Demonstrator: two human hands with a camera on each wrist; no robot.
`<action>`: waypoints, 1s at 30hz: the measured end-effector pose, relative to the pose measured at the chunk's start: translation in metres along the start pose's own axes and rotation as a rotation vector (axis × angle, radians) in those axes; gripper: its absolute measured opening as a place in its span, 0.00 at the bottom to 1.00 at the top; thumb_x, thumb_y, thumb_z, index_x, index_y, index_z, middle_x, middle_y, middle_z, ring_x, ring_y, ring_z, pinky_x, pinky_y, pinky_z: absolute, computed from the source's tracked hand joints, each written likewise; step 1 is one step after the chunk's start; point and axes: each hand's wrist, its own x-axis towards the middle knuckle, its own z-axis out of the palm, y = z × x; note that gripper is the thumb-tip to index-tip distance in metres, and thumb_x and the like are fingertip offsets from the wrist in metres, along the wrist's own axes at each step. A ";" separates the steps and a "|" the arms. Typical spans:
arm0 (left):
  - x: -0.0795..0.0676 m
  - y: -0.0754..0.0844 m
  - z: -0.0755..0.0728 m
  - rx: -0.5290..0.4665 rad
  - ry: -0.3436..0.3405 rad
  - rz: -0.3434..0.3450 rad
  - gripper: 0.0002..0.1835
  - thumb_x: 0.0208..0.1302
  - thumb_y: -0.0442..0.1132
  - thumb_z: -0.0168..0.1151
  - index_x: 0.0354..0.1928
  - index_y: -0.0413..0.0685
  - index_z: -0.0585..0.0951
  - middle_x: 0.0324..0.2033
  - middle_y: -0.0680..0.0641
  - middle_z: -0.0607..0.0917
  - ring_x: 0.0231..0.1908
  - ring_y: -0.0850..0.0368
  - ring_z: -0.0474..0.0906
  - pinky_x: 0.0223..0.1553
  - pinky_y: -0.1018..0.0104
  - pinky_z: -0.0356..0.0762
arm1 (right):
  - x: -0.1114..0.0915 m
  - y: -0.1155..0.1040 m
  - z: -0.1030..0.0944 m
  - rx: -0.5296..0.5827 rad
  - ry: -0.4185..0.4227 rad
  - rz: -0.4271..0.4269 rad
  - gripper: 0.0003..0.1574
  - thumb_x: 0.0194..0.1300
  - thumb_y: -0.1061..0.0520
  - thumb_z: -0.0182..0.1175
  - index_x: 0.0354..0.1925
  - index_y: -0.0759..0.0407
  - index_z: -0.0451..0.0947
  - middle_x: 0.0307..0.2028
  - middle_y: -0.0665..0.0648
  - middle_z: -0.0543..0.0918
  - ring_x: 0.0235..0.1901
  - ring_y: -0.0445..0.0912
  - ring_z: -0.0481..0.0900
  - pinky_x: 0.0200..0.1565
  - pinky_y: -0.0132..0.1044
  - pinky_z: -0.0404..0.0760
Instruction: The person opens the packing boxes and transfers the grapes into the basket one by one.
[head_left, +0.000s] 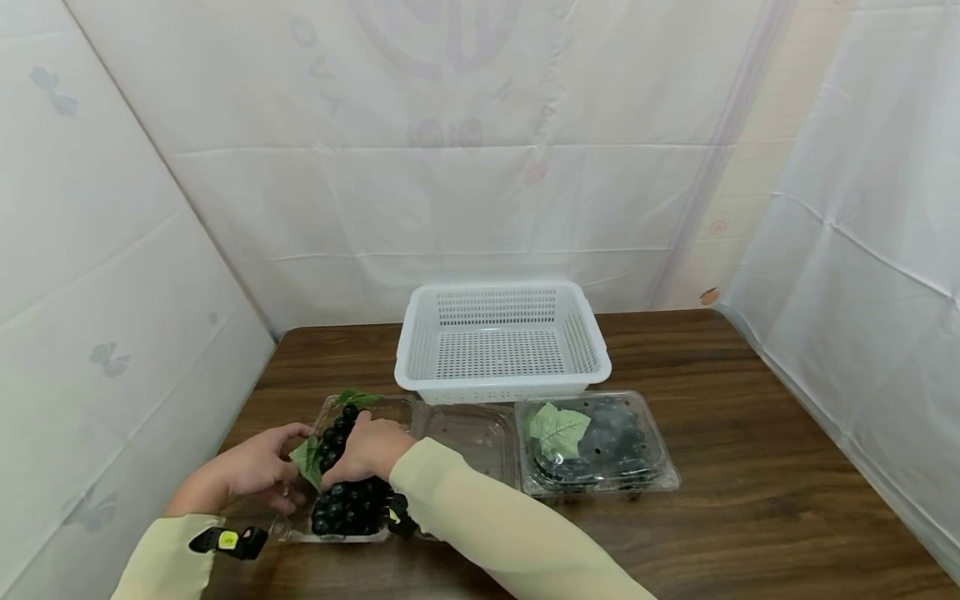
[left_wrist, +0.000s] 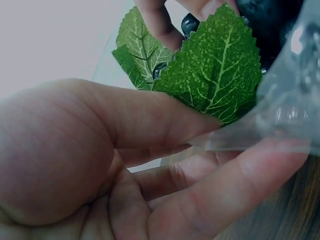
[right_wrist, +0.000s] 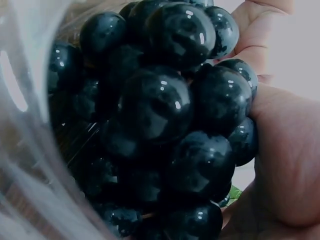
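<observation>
A bunch of black grapes (head_left: 348, 507) with green leaves (left_wrist: 215, 65) sits in the left clear plastic box (head_left: 393, 410), whose lid (head_left: 472, 437) lies folded back to the right. My right hand (head_left: 371, 450) holds the bunch from above, fingers and thumb curled round its upper part; the grapes (right_wrist: 155, 105) fill the right wrist view. At the box's left side, my left hand (head_left: 255, 467) pinches the plastic rim (left_wrist: 230, 140), thumb above and fingers beneath. One leaf rests against the left thumb. The far fingers of my right hand are partly hidden behind the grapes.
Behind the boxes stands a white plastic basket (head_left: 501, 387) with slotted walls. To the right is a closed clear box (head_left: 652, 417) of dark grapes with a pale green leaf (head_left: 558, 431). All stand on a brown wooden table (head_left: 750, 467) with white sheeting (head_left: 480, 200) around it.
</observation>
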 end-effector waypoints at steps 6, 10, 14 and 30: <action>-0.001 0.001 0.002 -0.012 -0.002 0.000 0.41 0.65 0.22 0.52 0.76 0.28 0.46 0.44 0.31 0.82 0.36 0.40 0.87 0.35 0.47 0.90 | 0.001 -0.003 -0.001 -0.009 -0.013 0.020 0.70 0.54 0.21 0.68 0.82 0.41 0.46 0.71 0.52 0.73 0.66 0.46 0.76 0.58 0.42 0.83; -0.002 0.002 0.003 0.001 0.013 -0.006 0.41 0.64 0.22 0.52 0.76 0.29 0.46 0.42 0.31 0.83 0.35 0.40 0.87 0.34 0.47 0.89 | 0.002 -0.006 0.000 -0.021 -0.028 0.038 0.70 0.55 0.20 0.66 0.82 0.43 0.45 0.75 0.53 0.66 0.71 0.47 0.70 0.61 0.42 0.81; 0.000 0.002 0.005 0.004 0.018 -0.001 0.41 0.64 0.22 0.52 0.76 0.29 0.48 0.44 0.31 0.83 0.36 0.40 0.87 0.34 0.47 0.89 | 0.006 -0.007 0.000 -0.029 -0.045 0.063 0.70 0.56 0.20 0.65 0.82 0.44 0.44 0.76 0.54 0.64 0.73 0.48 0.69 0.62 0.43 0.81; 0.000 -0.002 0.002 -0.017 0.011 0.018 0.41 0.62 0.21 0.52 0.76 0.30 0.50 0.59 0.18 0.71 0.36 0.39 0.87 0.34 0.46 0.89 | 0.014 -0.007 -0.001 0.017 -0.082 0.062 0.67 0.59 0.25 0.66 0.82 0.41 0.43 0.77 0.54 0.63 0.74 0.49 0.66 0.63 0.46 0.80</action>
